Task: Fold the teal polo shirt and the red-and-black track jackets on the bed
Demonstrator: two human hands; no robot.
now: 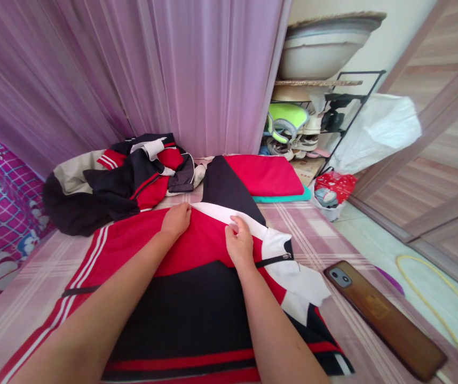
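Note:
A red, black and white track jacket (197,304) lies spread over the checked bed cover in front of me, its white collar and dark zip on the right. My left hand (178,220) is closed on the jacket's far red edge, with the fingertips partly hidden. Near the white band at the shoulder, my right hand (239,241) has its fingers curled and pinches the fabric. Just beyond both hands sits a folded stack of clothes (267,176), with black, red and teal layers showing.
A heap of crumpled jackets (133,178) lies at the back left against a purple curtain (213,74). A brown phone (385,317) with a cable rests on the right side of the checked cover (313,226). Beyond the bed stand a shoe rack (343,130) and a red bag (337,186).

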